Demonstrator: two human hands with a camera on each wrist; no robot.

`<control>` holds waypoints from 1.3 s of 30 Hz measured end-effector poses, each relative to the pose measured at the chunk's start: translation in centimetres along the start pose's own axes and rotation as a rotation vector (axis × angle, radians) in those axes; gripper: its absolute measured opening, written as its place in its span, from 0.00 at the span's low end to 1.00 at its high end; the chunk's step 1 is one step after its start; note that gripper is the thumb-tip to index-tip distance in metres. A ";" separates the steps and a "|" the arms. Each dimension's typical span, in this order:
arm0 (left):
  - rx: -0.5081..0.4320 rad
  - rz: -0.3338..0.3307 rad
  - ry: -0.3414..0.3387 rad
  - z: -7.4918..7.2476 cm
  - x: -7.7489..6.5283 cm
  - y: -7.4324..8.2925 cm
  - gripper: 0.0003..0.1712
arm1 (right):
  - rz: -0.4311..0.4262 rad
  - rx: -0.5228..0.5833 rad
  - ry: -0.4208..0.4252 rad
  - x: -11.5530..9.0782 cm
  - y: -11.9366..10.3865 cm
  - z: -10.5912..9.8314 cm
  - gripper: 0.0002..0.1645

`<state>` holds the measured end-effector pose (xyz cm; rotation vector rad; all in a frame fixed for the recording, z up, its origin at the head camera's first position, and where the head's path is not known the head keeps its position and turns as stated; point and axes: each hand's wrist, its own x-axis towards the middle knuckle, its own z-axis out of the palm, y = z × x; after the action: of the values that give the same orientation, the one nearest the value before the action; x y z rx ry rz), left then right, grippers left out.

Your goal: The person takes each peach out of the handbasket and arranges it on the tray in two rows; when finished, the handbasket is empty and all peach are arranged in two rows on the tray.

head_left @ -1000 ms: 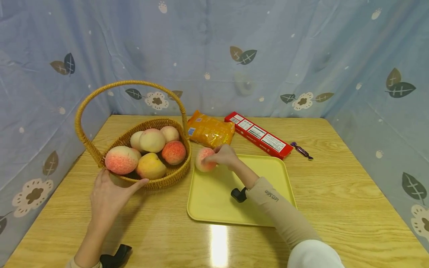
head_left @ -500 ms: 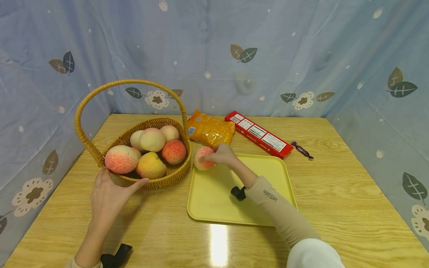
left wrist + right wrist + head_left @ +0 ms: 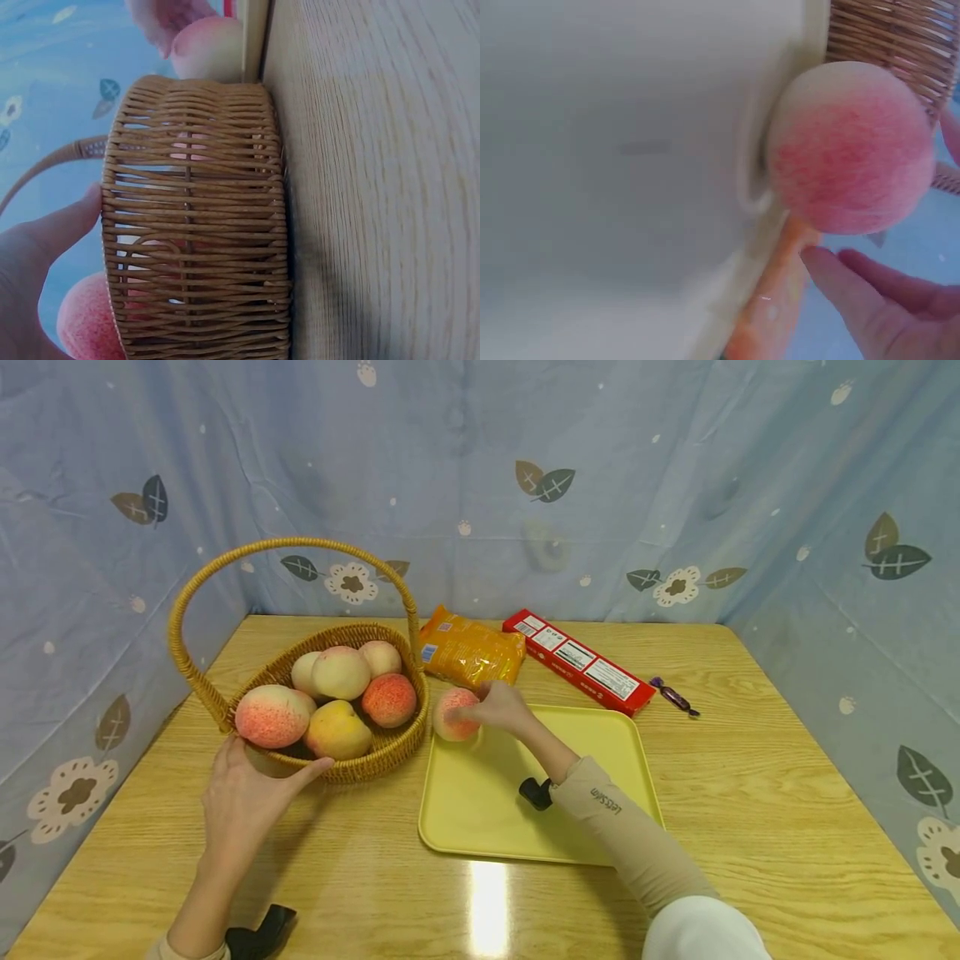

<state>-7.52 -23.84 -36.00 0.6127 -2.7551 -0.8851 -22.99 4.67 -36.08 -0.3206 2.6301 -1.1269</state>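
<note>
Peach (image 3: 454, 714): pinched by right hand (image 3: 501, 707) at tray's (image 3: 600, 827) 11 o'clock corner; basket (image 3: 390, 752) at 9 o'clock, braced by open left hand (image 3: 243, 797).

The only legible wording is "LetsSlim", printed in dark letters on the beige sleeve (image 3: 609, 800) of the right arm, while the white labels on the red box (image 3: 579, 661) are too small to read.

Round pink-and-cream fuzzy peach (image 3: 455, 714), at the yellow plastic tray's (image 3: 480, 827) far-left corner, just beside the brown woven wicker basket (image 3: 382, 752) of peaches
</note>
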 end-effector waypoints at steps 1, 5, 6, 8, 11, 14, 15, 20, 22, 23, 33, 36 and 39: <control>0.002 0.001 -0.001 0.0 0.0 0.0 0.73 | -0.020 -0.008 0.017 0.0 -0.2 -0.1 0.38; -0.001 -0.003 -0.003 0.0 0.0 0.1 0.73 | -0.144 -0.034 0.080 -0.3 -2.3 -0.4 0.46; -0.004 -0.004 -0.001 0.1 0.0 0.1 0.73 | -0.183 -0.043 0.081 -0.3 -3.1 -0.5 0.45; -0.009 -0.006 0.002 0.1 -0.1 0.1 0.73 | -0.282 -0.083 0.070 -0.5 -4.8 -0.5 0.42; -0.012 -0.005 0.009 0.0 -0.1 0.0 0.72 | -0.455 -0.195 0.008 -0.4 -7.7 0.1 0.37; -0.004 0.003 0.017 -0.1 -0.1 -0.1 0.72 | -0.621 -0.340 -0.104 -0.4 -10.5 1.5 0.37; -0.002 0.006 0.021 -0.1 -0.1 -0.2 0.72 | -0.671 -0.400 -0.143 -0.3 -11.4 2.1 0.38; 0.002 0.015 0.013 -0.2 0.0 -0.2 0.72 | -0.877 -0.623 -0.273 -0.1 -15.0 5.6 0.42; 0.003 0.014 -0.002 -0.2 0.0 -0.1 0.72 | -0.933 -0.681 -0.278 0.0 -15.9 6.9 0.43; 0.001 0.013 -0.009 -0.1 0.0 0.0 0.72 | -0.949 -0.714 -0.277 0.1 -16.3 7.4 0.44; 0.001 0.007 -0.018 -0.1 -0.1 0.2 0.71 | -0.946 -0.910 -0.118 0.7 -17.4 9.9 0.40; 0.000 0.014 -0.002 -0.1 -0.1 0.1 0.70 | -0.926 -0.842 -0.097 0.9 -17.6 10.2 0.37; -0.002 0.010 0.005 -0.1 -0.1 0.1 0.71 | -0.881 -0.792 -0.102 1.0 -17.8 10.3 0.36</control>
<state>-7.44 -23.74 -35.88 0.5994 -2.7498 -0.8832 -18.91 -14.60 -30.01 -1.7363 2.7366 -0.1053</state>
